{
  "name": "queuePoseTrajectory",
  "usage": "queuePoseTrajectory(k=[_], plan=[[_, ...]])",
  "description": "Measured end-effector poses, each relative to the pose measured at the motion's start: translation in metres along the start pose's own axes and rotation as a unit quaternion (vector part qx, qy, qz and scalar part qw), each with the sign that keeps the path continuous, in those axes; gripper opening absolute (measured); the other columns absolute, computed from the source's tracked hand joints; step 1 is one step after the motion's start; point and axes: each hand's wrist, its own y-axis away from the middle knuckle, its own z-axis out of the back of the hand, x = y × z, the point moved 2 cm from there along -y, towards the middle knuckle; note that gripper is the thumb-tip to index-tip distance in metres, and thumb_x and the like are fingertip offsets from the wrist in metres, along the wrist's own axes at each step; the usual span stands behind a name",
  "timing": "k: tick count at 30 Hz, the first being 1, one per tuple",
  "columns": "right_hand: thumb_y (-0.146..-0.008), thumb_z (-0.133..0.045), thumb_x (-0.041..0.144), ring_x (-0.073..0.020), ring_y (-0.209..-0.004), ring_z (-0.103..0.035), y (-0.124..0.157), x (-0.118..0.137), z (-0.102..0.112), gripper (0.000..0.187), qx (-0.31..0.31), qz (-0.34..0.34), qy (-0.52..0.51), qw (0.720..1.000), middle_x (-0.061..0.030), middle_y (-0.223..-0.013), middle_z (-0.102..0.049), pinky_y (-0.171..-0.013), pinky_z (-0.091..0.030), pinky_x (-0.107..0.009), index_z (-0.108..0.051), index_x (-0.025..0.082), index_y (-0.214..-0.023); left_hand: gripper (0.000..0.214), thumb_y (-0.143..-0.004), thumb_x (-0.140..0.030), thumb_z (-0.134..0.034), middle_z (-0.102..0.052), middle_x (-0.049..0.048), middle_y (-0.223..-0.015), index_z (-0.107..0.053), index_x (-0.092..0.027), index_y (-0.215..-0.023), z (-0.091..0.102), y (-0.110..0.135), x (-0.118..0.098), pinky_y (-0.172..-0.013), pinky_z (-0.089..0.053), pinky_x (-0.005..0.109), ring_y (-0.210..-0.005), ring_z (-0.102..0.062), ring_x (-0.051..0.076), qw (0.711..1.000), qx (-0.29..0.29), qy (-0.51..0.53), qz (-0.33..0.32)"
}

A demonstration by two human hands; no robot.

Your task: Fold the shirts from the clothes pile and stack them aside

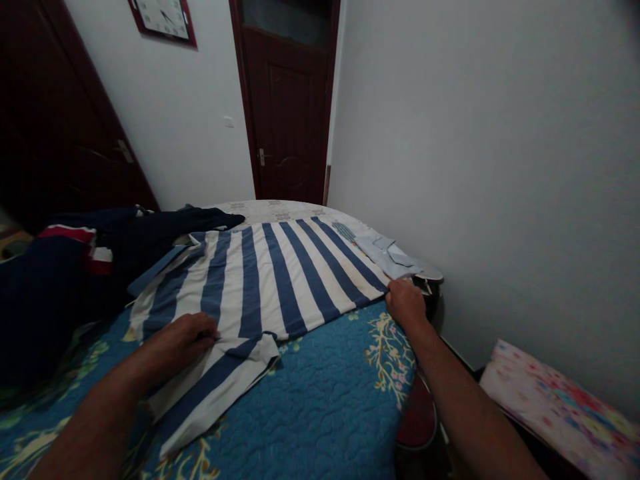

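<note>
Pinching, the right hand [406,303] has hold of a bottom corner of the striped shirt [295,277]. The shirt lies long-ways to its left, over the blue quilt [325,393]. The left hand [186,339] is nearer the collar [156,269], by the sleeve [210,393] (I can't tell if it grips).

2 bare arms [465,400] stretch forward; the left hand [184,335] is palm-down, loosely curled, the right hand [406,303] pinched.
</note>
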Motion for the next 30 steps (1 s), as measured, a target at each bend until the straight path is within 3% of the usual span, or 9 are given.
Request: queuePoseTrajectory(k=[4, 8, 12, 15, 18, 21, 24, 27, 30], plan=[[-0.097, -0.055, 0.018, -0.0332, -0.111, -0.067, 0.009, 0.001, 0.007, 0.022, 0.012, -0.002, 0.017, 1.0, -0.0214, -0.109, -0.073, -0.091, -0.05, -0.04, -0.076, 0.014, -0.101, 0.026, -0.087, -0.045, -0.059, -0.075, 0.0062, -0.093, -0.074, -0.025, -0.093, 0.005, 0.008, -0.001, -0.079, -0.051, 0.037, -0.089, -0.07, 0.029, 0.998, 0.037, 0.039, 0.023], [-0.095, -0.056, 0.017, -0.0359, -0.107, -0.072, 0.004, -0.005, 0.011, 0.025, 0.077, -0.006, 0.034, 0.996, -0.0249, -0.109, -0.076, -0.086, -0.052, -0.043, -0.08, 0.013, -0.102, 0.03, -0.09, -0.051, -0.058, -0.075, 0.0041, -0.088, -0.075, -0.026, -0.088, 0.016, 0.015, -0.01, -0.076, -0.051, 0.035, -0.084, -0.069, 0.026, 0.997, 0.055, 0.043, 0.024], [-0.098, -0.053, 0.021, -0.0364, -0.101, -0.075, -0.022, 0.007, 0.021, 0.03, 0.123, 0.01, 0.025, 0.992, -0.0251, -0.107, -0.078, -0.086, -0.053, -0.046, -0.081, 0.016, -0.106, 0.032, -0.094, -0.045, -0.053, -0.081, 0.0051, -0.106, -0.079, -0.028, -0.102, 0.027, 0.002, -0.021, -0.092, -0.055, 0.037, -0.1, -0.073, 0.027, 0.999, -0.009, 0.047, 0.011], [-0.102, -0.048, 0.024, -0.0368, -0.106, -0.074, -0.047, 0.053, 0.039, 0.035, 0.094, 0.09, -0.02, 0.991, -0.0245, -0.114, -0.077, -0.088, -0.053, -0.047, -0.08, 0.017, -0.114, 0.038, -0.1, -0.037, -0.046, -0.08, 0.0091, -0.123, -0.078, -0.025, -0.116, 0.025, -0.024, -0.024, -0.104, -0.053, 0.04, -0.116, -0.072, 0.028, 0.996, -0.083, 0.025, -0.001], [-0.104, -0.046, 0.023, -0.0353, -0.117, -0.071, -0.066, 0.127, 0.054, 0.038, 0.049, 0.196, -0.098, 0.975, -0.023, -0.127, -0.075, -0.098, -0.052, -0.045, -0.078, 0.015, -0.124, 0.045, -0.103, -0.031, -0.042, -0.071, 0.0133, -0.142, -0.071, -0.022, -0.136, 0.011, -0.051, -0.02, -0.112, -0.049, 0.041, -0.129, -0.067, 0.028, 0.991, -0.13, -0.023, -0.01], [-0.105, -0.047, 0.023, -0.0301, -0.135, -0.062, -0.074, 0.206, 0.053, 0.041, 0.03, 0.312, -0.181, 0.932, -0.0186, -0.143, -0.069, -0.113, -0.047, -0.039, -0.071, 0.015, -0.138, 0.05, -0.104, -0.034, -0.047, -0.061, 0.0158, -0.156, -0.061, -0.022, -0.15, -0.006, -0.068, -0.005, -0.119, -0.044, 0.047, -0.14, -0.06, 0.031, 0.982, -0.159, -0.082, 0.057], [-0.109, -0.047, 0.031, -0.0267, -0.149, -0.05, -0.073, 0.267, 0.035, 0.049, 0.048, 0.367, -0.223, 0.902, -0.0167, -0.16, -0.056, -0.122, -0.041, -0.037, -0.059, 0.014, -0.152, 0.06, -0.104, -0.052, -0.051, -0.053, 0.0184, -0.164, -0.055, -0.024, -0.157, -0.017, -0.07, 0.015, -0.125, -0.034, 0.06, -0.152, -0.047, 0.038, 0.968, -0.18, -0.109, 0.136], [-0.11, -0.046, 0.038, -0.0293, -0.154, -0.043, -0.071, 0.304, 0.014, 0.053, 0.076, 0.386, -0.225, 0.892, -0.0167, -0.167, -0.048, -0.126, -0.037, -0.045, -0.054, 0.016, -0.157, 0.077, -0.099, -0.07, -0.052, -0.044, 0.0186, -0.171, -0.052, -0.025, -0.16, -0.021, -0.068, 0.028, -0.127, -0.024, 0.069, -0.161, -0.032, 0.043, 0.961, -0.188, -0.103, 0.174], [-0.112, -0.043, 0.047, -0.0342, -0.16, -0.035, -0.078, 0.317, 0.001, 0.057, 0.089, 0.37, -0.234, 0.895, -0.0132, -0.173, -0.041, -0.13, -0.028, -0.055, -0.048, 0.021, -0.162, 0.089, -0.094, -0.082, -0.046, -0.034, 0.0184, -0.177, -0.049, -0.027, -0.163, -0.021, -0.067, 0.033, -0.127, -0.015, 0.076, -0.164, -0.023, 0.047, 0.956, -0.174, -0.091, 0.217]])
